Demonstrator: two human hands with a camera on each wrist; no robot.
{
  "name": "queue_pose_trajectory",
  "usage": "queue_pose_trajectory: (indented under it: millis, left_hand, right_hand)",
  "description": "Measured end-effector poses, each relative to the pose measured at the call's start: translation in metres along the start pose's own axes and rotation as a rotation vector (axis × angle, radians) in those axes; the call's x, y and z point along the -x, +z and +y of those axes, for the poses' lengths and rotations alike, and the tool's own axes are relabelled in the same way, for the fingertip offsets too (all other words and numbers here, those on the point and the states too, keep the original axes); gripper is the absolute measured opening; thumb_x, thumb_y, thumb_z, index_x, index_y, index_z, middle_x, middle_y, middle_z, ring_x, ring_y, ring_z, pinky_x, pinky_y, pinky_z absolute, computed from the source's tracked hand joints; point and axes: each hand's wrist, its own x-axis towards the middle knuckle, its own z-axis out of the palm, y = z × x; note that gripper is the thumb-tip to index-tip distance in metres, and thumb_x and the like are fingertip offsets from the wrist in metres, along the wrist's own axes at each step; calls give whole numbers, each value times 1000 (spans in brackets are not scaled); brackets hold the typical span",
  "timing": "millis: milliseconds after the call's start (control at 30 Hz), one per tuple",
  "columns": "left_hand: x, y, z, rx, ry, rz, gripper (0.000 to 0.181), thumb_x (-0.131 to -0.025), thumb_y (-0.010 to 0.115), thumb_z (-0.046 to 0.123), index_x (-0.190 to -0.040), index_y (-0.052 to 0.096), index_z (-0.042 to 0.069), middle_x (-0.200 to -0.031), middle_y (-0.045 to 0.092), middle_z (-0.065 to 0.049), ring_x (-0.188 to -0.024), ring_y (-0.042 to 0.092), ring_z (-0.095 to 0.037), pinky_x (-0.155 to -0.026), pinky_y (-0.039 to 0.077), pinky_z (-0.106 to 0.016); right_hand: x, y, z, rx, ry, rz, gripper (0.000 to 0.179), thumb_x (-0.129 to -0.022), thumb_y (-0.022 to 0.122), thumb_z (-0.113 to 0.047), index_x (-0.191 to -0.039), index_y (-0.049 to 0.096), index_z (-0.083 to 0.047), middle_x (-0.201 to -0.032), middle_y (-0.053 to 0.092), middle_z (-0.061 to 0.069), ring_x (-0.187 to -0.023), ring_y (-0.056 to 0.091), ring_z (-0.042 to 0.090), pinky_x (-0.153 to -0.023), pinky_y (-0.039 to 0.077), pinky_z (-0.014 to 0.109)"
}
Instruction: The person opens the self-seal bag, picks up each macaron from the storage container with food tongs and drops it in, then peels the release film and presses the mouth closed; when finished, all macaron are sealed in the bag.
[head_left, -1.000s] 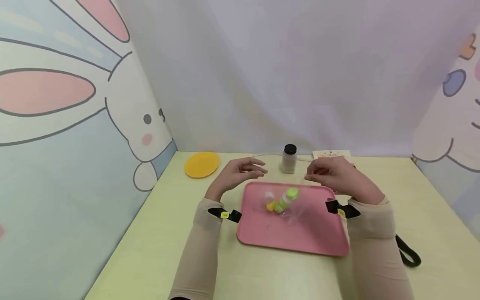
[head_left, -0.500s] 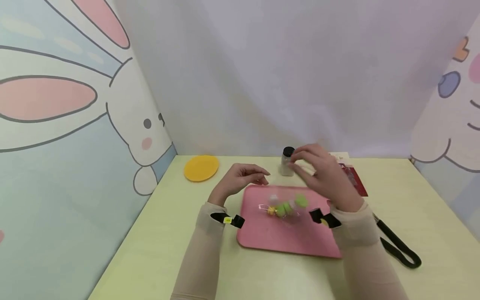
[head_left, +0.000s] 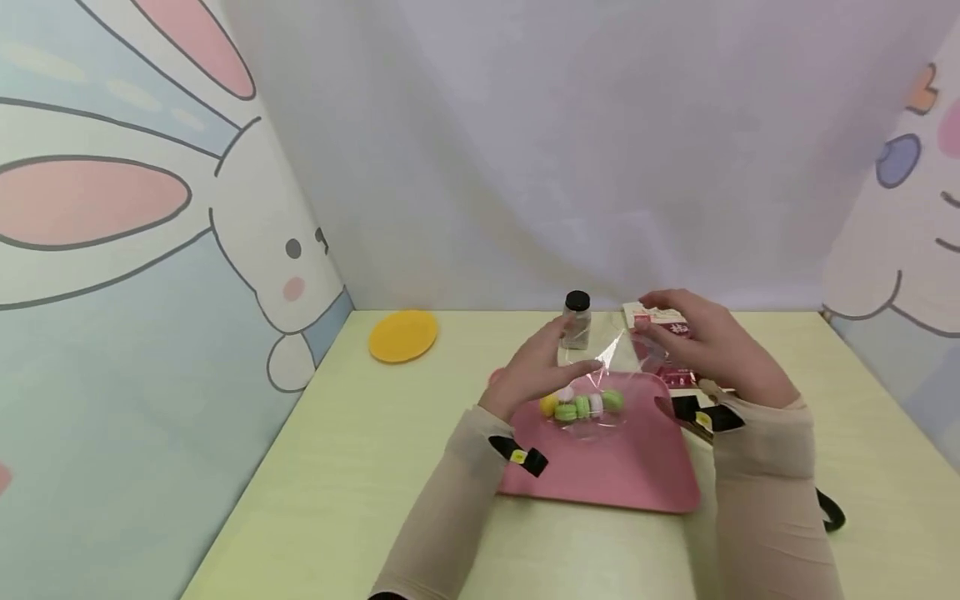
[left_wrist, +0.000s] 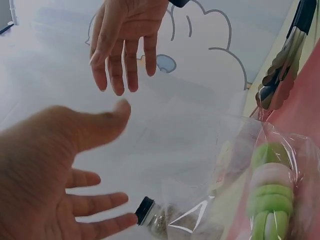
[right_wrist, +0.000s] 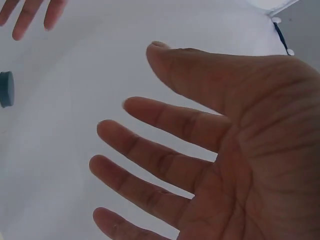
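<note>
A clear plastic bag (head_left: 606, 367) stands on the pink tray (head_left: 600, 479), its loose upper part upright. Inside, several macarons (head_left: 583, 407) in green, white and yellow lie at the bottom; green and white ones also show in the left wrist view. My left hand (head_left: 536, 367) is beside the bag's left, thumb and fingers spread, holding nothing. Whether its thumb touches the film cannot be told from the head view. To the right of the bag, my right hand (head_left: 712, 350) is raised with relaxed, parted fingers; the right wrist view has nothing in its palm (right_wrist: 240, 185).
Behind the bag stands a jar (head_left: 576, 333) with a black lid. A red and white packet (head_left: 671, 371) lies behind the tray at right, partly covered by the right hand. Black-handled tongs (left_wrist: 287, 65) lie right of the tray. A yellow plate (head_left: 402, 337) is at back left.
My left hand has moved right and spread its fingers. The right hand went left, then back right. The bag and its macarons, blurred before, now rest still on the tray.
</note>
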Motion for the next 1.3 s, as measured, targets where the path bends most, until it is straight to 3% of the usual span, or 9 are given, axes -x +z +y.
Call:
queue_pose_trajectory:
  millis: [167,333,433,533,667,767,933,1067,1300]
  left_hand:
    - [-29,28,-6,-146,-162,29,69,-96,65,50,-151,43,14,-141,58,-6,-127,57,-23,-100,49,-43]
    - [-48,43,-17,-124,-245,134,49,-97,67,42,-136,59,15,-118,72,-2,-103,69,-19,-82,56,-36]
    - [-49,40,-23,-52,-213,206,28,-97,69,31,-120,72,15,-99,76,4,-88,70,-11,-72,54,-28]
    - [-44,28,-24,46,-151,213,15,-97,69,24,-104,78,14,-83,73,7,-77,67,-9,-65,51,-23]
    - [-29,3,-22,236,-88,158,17,-99,68,23,-102,76,9,-83,72,2,-81,70,-20,-69,57,-27]
    - [-16,-11,-25,332,-73,99,20,-99,67,22,-104,74,4,-88,73,-2,-87,71,-28,-77,60,-37]
    - [3,-24,-28,317,-29,23,22,-97,69,27,-112,74,12,-95,72,2,-91,68,-21,-80,58,-41]
    - [7,-25,-27,347,45,40,27,-96,69,34,-116,77,16,-102,75,7,-97,67,-10,-85,55,-31]
    - [12,-29,-21,651,80,32,32,-97,68,20,-116,72,-5,-99,77,-10,-93,74,-24,-84,59,-40]
  right_hand:
    - [-1,5,19,16,67,-95,45,-103,59,-35,-136,55,-4,-136,57,21,-113,63,43,-92,51,59]
    - [-3,11,35,15,150,-157,54,-101,58,-45,-136,54,-4,-134,59,21,-117,61,41,-97,48,59]
    - [-6,17,43,15,173,-208,60,-101,58,-46,-138,50,1,-133,59,26,-119,59,44,-98,47,59]
    - [-7,21,52,14,176,-238,63,-100,63,-37,-141,44,6,-132,57,31,-118,58,47,-96,47,60]
    - [-8,27,63,-45,187,-258,59,-95,71,-26,-137,47,9,-124,61,29,-111,62,42,-89,54,50]
    - [-8,31,66,-125,179,-271,35,-95,71,-17,-119,61,6,-106,69,20,-93,68,31,-75,58,38]
    - [-10,31,53,-167,96,-269,7,-98,67,-13,-99,70,-6,-82,67,8,-68,63,19,-58,55,31]
    - [-14,29,39,-79,-6,-228,4,-98,66,-12,-97,70,-13,-80,66,2,-61,59,13,-53,51,29]
    - [-18,33,25,60,-141,5,9,-94,68,-4,-95,72,-11,-85,71,-2,-71,65,11,-63,55,31]
